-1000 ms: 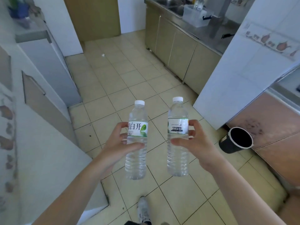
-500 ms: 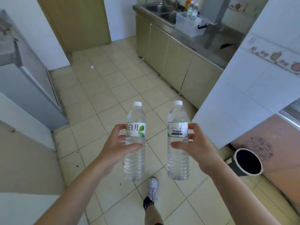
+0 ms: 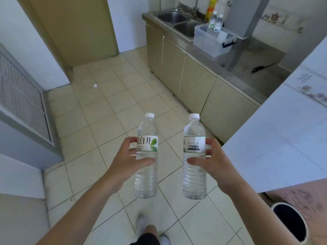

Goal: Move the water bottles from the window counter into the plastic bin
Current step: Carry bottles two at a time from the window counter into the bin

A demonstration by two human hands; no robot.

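The person stands on the tiled floor [image 3: 109, 106] with both arms stretched forward, a water bottle in each hand.

Left hand [image 3: 126, 160]: fingers and thumb wrapped round the middle of the left bottle [image 3: 146, 156], just under and partly over its white label with green leaf print. The bottle is upright, white cap on top, clear and full, held in the air above the floor.

Right hand [image 3: 210, 161]: thumb across the front and fingers curled round the far side of the right bottle [image 3: 194, 156], at label height. This bottle is likewise upright, capped and clear, and hangs free above the floor. The two bottles are side by side, apart, not touching.

The plastic bin [image 3: 212, 41] is translucent with a dark blue handle clip on its right end. It sits on the steel counter [image 3: 247, 57] just beside the right edge of the double sink [image 3: 178, 22]. Two more bottles [image 3: 215, 22] stand upright inside the bin, against its far wall, their necks above the rim.

Beige cabinet doors [image 3: 194, 82] run under the counter. A closed door [image 3: 74, 27] stands at the far end of the room. A dark round waste bin [image 3: 290, 223] sits on the floor at the lower right. The person's white shoe [image 3: 141, 225] shows at the bottom edge.
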